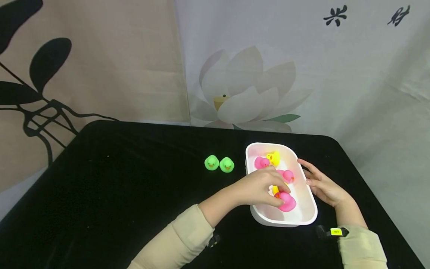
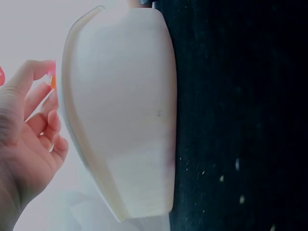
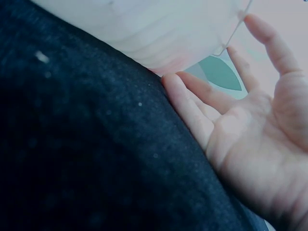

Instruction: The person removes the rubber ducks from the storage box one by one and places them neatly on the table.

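Left hand (image 1: 262,186) pinches a pink rubber duck (image 1: 287,203) between thumb and fingers, inside the near half of a white tub (image 1: 304,209) shared with two more pink ducks (image 1: 260,162) and two yellow ducks (image 1: 274,158) (one partly hidden by the fingers). Right hand (image 1: 325,185), fingers spread, touches the tub's right side. Two green ducks (image 1: 211,163) sit left of it on the black tabletop (image 1: 134,186).

Black table (image 1: 134,186) below the left hand (image 1: 260,188) and right hand (image 1: 326,186), rounded far corners. Beyond the hands, 2 backdrop panels: beige panel (image 1: 127,74) with dark leaf print (image 1: 50,61) well left of the left hand, pale panel (image 1: 356,82) with lotus print (image 1: 242,106) past the left hand and 2 dark marks (image 1: 336,16) past the right hand. Soft light overall.
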`<state>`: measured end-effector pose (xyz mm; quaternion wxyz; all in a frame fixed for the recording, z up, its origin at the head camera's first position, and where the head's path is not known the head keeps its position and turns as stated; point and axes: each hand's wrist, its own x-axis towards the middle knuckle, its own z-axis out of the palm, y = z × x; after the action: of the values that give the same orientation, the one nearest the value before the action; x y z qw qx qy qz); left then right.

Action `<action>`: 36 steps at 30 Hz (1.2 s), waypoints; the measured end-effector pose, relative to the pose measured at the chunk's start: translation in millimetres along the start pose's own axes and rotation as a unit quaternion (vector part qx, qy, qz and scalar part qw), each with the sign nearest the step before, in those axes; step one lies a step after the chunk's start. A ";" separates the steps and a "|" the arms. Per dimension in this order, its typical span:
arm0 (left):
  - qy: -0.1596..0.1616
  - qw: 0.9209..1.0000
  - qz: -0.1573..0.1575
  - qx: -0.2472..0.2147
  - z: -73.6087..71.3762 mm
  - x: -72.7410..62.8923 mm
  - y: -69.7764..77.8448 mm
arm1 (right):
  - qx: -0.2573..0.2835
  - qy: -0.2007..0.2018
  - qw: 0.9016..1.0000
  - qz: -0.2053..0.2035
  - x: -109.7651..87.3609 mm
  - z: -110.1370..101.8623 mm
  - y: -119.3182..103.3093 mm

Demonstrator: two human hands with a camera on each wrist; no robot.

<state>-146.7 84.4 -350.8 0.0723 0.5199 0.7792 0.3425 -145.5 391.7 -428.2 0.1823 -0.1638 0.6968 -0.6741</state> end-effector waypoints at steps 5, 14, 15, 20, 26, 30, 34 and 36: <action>0.045 0.999 0.000 0.005 -7.0 -6.9 2.5 | -0.007 0.006 1.000 0.001 0.6 -0.2 0.6; 0.131 0.991 0.019 0.006 -23.5 -19.5 2.5 | -0.012 0.025 1.000 0.013 1.7 2.4 -1.5; 0.137 0.990 0.016 0.003 -25.5 -21.4 3.1 | -0.010 0.027 0.999 0.015 1.6 2.8 -2.0; 0.165 0.986 -0.007 -0.002 -34.3 -31.1 5.3 | -0.012 0.028 0.999 0.020 1.1 3.5 -2.4; 0.195 0.980 -0.042 0.002 -44.1 -44.4 1.9 | -0.015 0.035 0.999 0.025 1.0 3.3 -1.3; 0.220 0.974 -0.050 0.007 -52.0 -52.8 -0.4 | -0.007 0.032 0.999 0.025 0.6 3.3 -1.2; 0.246 0.967 -0.058 0.006 -59.4 -60.2 -3.4 | 0.000 0.027 0.999 0.022 0.5 3.2 -1.2; 0.259 0.964 -0.059 0.006 -62.8 -63.9 -5.1 | 0.001 0.025 0.999 0.022 0.7 3.3 -1.3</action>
<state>-151.4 -0.5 -322.0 -0.1149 0.3674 0.8027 0.4555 -144.6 388.4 -427.0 0.1795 -0.1315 0.7040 -0.6744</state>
